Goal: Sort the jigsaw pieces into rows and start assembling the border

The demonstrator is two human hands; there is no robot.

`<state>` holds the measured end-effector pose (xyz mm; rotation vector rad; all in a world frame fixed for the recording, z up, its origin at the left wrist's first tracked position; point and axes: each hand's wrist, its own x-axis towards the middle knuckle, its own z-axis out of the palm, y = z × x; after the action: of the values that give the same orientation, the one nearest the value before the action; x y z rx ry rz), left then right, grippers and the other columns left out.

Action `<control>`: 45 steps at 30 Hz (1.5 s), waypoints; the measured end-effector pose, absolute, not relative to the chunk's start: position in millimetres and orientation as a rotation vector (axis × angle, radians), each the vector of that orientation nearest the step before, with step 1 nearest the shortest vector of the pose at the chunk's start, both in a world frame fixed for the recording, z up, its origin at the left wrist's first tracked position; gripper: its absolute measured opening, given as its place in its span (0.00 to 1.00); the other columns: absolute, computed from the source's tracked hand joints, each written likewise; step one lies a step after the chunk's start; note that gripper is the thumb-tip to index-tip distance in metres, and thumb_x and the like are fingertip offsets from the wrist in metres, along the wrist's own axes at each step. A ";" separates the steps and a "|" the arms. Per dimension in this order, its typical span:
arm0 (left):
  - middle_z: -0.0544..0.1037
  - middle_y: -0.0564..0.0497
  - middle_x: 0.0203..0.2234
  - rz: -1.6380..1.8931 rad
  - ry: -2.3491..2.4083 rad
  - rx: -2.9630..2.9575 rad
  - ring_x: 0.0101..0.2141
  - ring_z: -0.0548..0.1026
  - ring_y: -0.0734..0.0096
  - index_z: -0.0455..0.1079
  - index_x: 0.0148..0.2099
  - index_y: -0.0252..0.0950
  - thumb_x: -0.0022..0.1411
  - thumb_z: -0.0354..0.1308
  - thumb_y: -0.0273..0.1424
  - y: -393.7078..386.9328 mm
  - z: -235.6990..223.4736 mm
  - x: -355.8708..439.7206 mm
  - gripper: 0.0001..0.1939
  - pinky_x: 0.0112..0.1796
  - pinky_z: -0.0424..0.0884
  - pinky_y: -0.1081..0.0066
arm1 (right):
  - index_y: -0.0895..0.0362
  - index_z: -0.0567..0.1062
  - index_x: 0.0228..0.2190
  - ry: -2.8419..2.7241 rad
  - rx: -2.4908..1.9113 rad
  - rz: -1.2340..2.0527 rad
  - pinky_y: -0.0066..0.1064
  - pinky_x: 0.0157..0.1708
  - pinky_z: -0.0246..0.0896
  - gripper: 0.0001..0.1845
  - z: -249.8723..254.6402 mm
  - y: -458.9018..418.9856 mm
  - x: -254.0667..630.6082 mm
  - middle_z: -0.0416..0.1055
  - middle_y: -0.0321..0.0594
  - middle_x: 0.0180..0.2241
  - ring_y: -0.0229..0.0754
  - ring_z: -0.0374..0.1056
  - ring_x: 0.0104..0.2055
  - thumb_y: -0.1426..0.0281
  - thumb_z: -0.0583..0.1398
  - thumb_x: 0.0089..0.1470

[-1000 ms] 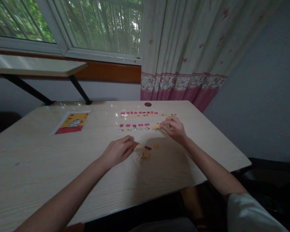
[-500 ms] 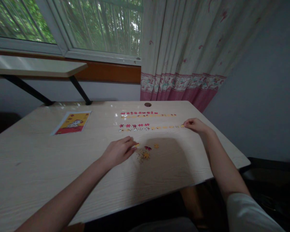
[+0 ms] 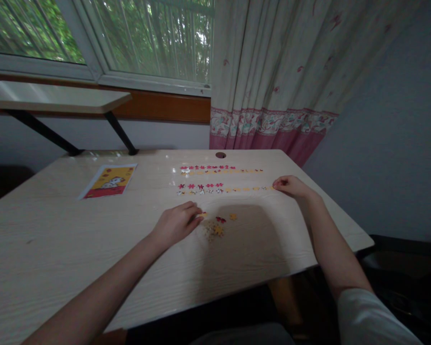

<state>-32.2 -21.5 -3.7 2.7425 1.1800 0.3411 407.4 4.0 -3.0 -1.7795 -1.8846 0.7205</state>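
My left hand (image 3: 175, 223) pinches a yellow puzzle piece (image 3: 203, 214) between thumb and fingertips, just left of a small pile of loose pieces (image 3: 218, 231). A dark red piece (image 3: 221, 220) and a single yellow piece (image 3: 233, 217) lie near that pile. At the right end of the nearest row, my right hand (image 3: 290, 186) has its fingers closed on another yellow puzzle piece (image 3: 273, 188), low over the table. Red pieces (image 3: 200, 186) form a short row just behind the row of white and yellow pieces (image 3: 246, 189).
Farther back lie another red row (image 3: 208, 167) and a yellow row (image 3: 230, 171). A printed picture (image 3: 111, 182) of a white animal on yellow and red rests at the left of the table (image 3: 75, 249). A raised shelf (image 3: 57, 98) stands at the back left, beside a curtain (image 3: 273, 86).
The fingers of my left hand have drawn closer around the yellow piece. My right hand stays at the row's end. The view has shifted very slightly.
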 end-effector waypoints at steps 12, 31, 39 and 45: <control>0.73 0.48 0.34 0.363 1.207 2.734 0.34 0.72 0.67 0.69 0.38 0.36 0.65 0.41 0.35 -21.3 1.2 -29.5 0.16 0.31 0.67 0.71 | 0.60 0.76 0.28 -1.985 -1.704 0.228 0.26 0.25 0.53 0.13 9.2 0.3 349.3 0.70 0.39 0.23 0.35 0.61 0.24 0.63 0.56 0.50; 0.73 0.49 0.26 0.751 0.885 2.013 0.27 0.68 0.72 0.70 0.32 0.33 0.60 0.50 0.36 -32.2 4.3 -11.6 0.13 0.29 0.62 0.73 | 0.56 0.75 0.31 -2.202 -0.955 0.037 0.28 0.36 0.59 0.08 -7.9 -48.8 195.8 0.72 0.38 0.28 0.35 0.66 0.34 0.66 0.57 0.54; 0.72 0.53 0.21 0.568 0.748 1.546 0.24 0.65 0.76 0.70 0.27 0.33 0.51 0.58 0.37 -33.0 10.4 -8.2 0.11 0.25 0.60 0.76 | 0.54 0.76 0.33 -2.218 -0.754 -0.240 0.28 0.36 0.57 0.09 -5.5 -51.7 198.8 0.72 0.37 0.29 0.34 0.65 0.33 0.65 0.56 0.56; 0.70 0.54 0.19 0.779 0.856 1.342 0.20 0.61 0.79 0.68 0.25 0.33 0.47 0.61 0.38 -33.8 10.8 -5.3 0.12 0.20 0.54 0.78 | 0.54 0.73 0.40 -2.084 -0.906 -0.248 0.30 0.39 0.58 0.14 -6.6 -54.1 193.6 0.72 0.40 0.32 0.38 0.65 0.36 0.61 0.57 0.54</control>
<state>-5.3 -33.8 10.8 1.3422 0.8561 0.7789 193.6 -54.1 -6.6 -0.9057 -2.0843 -0.2484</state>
